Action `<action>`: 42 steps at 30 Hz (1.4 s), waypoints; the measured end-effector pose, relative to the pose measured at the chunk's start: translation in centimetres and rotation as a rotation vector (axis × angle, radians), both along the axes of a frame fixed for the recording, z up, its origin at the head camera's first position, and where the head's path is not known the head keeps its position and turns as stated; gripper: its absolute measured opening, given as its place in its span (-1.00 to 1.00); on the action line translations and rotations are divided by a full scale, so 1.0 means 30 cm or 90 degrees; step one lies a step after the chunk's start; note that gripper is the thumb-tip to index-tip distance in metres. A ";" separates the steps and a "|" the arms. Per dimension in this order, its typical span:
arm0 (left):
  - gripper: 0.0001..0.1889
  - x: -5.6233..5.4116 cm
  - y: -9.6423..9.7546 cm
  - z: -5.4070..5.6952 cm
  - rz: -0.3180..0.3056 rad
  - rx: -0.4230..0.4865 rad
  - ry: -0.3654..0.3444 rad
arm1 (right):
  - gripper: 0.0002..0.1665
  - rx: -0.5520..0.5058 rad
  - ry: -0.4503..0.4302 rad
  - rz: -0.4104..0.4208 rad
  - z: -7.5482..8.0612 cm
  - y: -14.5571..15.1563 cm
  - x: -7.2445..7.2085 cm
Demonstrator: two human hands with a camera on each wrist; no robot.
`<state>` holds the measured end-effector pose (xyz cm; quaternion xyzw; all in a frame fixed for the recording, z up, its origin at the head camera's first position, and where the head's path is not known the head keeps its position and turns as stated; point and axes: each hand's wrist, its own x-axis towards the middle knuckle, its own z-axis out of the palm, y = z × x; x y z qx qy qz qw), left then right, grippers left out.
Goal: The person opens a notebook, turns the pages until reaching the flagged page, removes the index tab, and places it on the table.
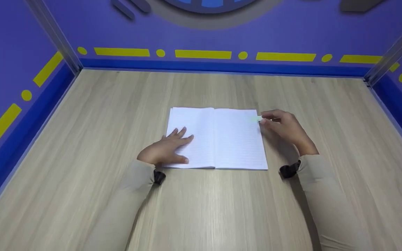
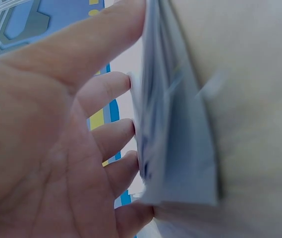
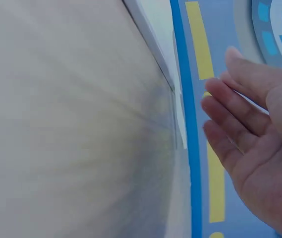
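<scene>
An open lined notebook [image 1: 237,143] lies on the wood-grain table, its pages white. My left hand [image 1: 166,148] rests with spread fingers on the left page near its outer edge. In the left wrist view, the fingertips of my left hand [image 2: 56,148] touch the notebook [image 2: 188,163], whose page edges show from the side. At the upper right page edge, a pale green and white sticky tab [image 1: 257,119] juts out. My right hand [image 1: 284,127] pinches its outer end between thumb and index finger. The right wrist view shows my right hand [image 3: 259,134] with the other fingers loosely bent.
The wooden table [image 1: 117,97] surrounds the notebook. Blue-purple panels [image 1: 201,40] with yellow dashes and dots stand along the back and both sides. Black wrist cameras [image 1: 289,170] sit at both beige sleeves [image 1: 326,195].
</scene>
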<state>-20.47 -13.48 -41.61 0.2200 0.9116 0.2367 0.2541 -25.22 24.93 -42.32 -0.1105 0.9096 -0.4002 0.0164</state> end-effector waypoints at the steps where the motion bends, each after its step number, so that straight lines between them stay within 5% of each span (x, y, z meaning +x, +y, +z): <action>1: -0.15 -0.001 0.000 0.000 -0.001 0.000 0.000 | -0.54 -0.004 0.002 -0.011 -0.002 -0.001 -0.008; 9: -0.14 -0.009 0.000 0.000 -0.015 -0.021 0.003 | -0.60 0.002 0.025 -0.030 -0.019 0.001 -0.056; 28: -0.15 0.004 0.003 0.003 -0.003 -0.015 0.005 | -0.57 0.025 -0.068 -0.037 -0.036 0.000 -0.110; 42: -0.14 0.001 -0.001 0.002 -0.004 -0.012 0.003 | -0.72 0.073 -0.030 -0.045 -0.038 -0.035 -0.116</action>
